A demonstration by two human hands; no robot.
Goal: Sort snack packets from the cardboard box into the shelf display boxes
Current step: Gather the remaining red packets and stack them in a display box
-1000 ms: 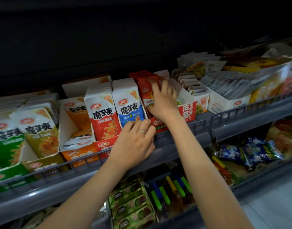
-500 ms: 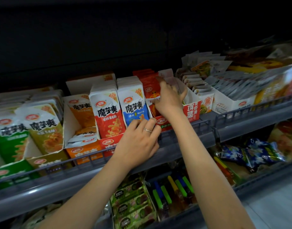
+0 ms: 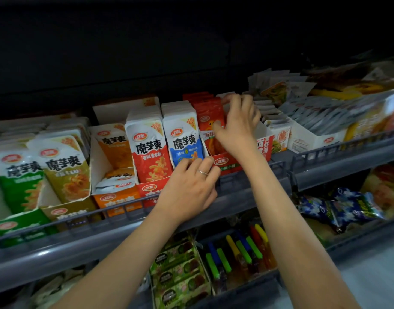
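Note:
A row of red snack packets [image 3: 206, 117] stands in a red display box [image 3: 225, 162] on the upper shelf. My right hand [image 3: 238, 126] is at that row, thumb on the front packet and fingers curled over the tops further back. My left hand [image 3: 189, 188] grips the front of the neighbouring display box [image 3: 151, 188], which holds white-and-blue packets [image 3: 183, 139] and white-and-red packets [image 3: 148, 146]. Its fingers curl over that box's low front wall, below the blue packet. The cardboard box is out of view.
A grey wire rail [image 3: 325, 150] runs along the shelf front. Left are orange [image 3: 112, 143], olive [image 3: 64, 166] and green [image 3: 18, 175] packet boxes; right are white boxes of small sachets [image 3: 278, 121]. The lower shelf holds green bars [image 3: 178, 273], coloured tubes [image 3: 238, 250] and blue bags [image 3: 338, 206].
My right hand has shifted from lying over the red packets to their right side, fingers reaching further back. My left hand has stayed at the box front. The view has drifted slightly.

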